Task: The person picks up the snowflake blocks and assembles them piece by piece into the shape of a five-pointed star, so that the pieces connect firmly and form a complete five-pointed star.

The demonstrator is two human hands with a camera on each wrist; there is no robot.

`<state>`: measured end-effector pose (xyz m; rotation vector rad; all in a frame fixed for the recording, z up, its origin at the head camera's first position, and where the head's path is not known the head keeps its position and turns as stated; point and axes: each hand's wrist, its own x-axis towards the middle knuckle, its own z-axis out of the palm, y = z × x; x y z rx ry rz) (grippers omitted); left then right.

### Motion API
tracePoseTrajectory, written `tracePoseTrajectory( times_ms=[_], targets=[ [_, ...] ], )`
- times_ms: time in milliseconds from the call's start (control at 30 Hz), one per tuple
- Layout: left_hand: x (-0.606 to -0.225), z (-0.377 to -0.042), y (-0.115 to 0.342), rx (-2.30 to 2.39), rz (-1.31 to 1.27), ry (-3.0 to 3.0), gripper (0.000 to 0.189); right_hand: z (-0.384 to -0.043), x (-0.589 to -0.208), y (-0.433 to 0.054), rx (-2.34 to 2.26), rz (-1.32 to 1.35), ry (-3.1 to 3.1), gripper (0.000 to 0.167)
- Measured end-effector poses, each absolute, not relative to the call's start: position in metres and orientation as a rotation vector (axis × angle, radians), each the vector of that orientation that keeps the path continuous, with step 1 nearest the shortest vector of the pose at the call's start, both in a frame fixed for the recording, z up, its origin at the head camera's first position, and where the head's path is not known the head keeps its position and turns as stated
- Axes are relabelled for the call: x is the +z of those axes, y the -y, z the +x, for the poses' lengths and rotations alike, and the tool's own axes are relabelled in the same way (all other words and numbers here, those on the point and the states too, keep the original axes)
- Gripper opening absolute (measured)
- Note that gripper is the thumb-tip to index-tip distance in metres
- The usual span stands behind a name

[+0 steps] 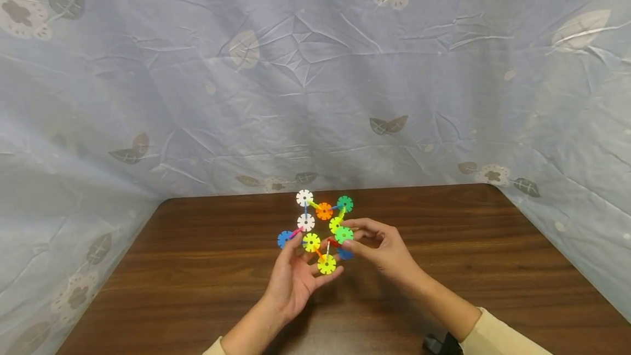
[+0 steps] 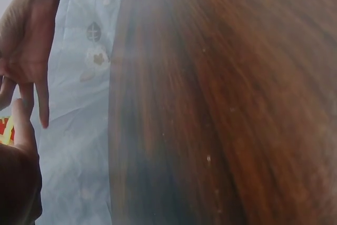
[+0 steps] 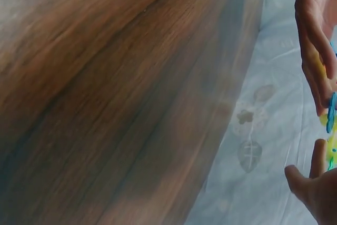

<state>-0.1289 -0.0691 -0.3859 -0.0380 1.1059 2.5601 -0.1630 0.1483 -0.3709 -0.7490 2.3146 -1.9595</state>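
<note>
Between the two hands is a loop of notched plastic building discs slotted together, some face-on and others edge-on. My left hand [image 1: 293,284] supports it from below, thumb by a pink disc [image 1: 296,233] at the left side and fingers spread behind the lower yellow disc [image 1: 326,264]. On the right, my right hand [image 1: 386,245] pinches a light green disc [image 1: 344,235] between thumb and fingertips. White discs [image 1: 305,222], an orange disc [image 1: 323,211] and a dark green disc [image 1: 345,204] form the upper part. The right wrist view shows a blue disc [image 3: 331,112] edge-on.
A brown wooden table [image 1: 197,267] lies under the hands. Grey-blue patterned cloth [image 1: 305,97] hangs behind it and along both sides. Near the right sleeve, a black object [image 1: 441,344] sits at the bottom of the head view.
</note>
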Motion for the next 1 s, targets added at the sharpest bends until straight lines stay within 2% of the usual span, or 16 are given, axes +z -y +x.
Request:
tracePoseTrajectory(
  times_ms=[500, 733, 1000],
  targets=[
    [-0.3864, -0.1266, 0.0685, 2.501, -0.012, -1.136, 0.063, -0.1629, -0.3728, -0.1443, -2.017, -0.764, -2.226, 0.037],
    [-0.3855, -0.1237, 0.0652, 2.498, -0.046, -1.234, 0.051, -0.1606, -0.3729, -0.1444, -2.002, -0.853, -2.293, 0.034],
    [-0.3869, -0.1238, 0.0618, 2.477, -0.049, -1.359, 0.061, -0.1606, -0.376, -0.1458, -1.971, -0.931, -2.353, 0.034]
  ],
)
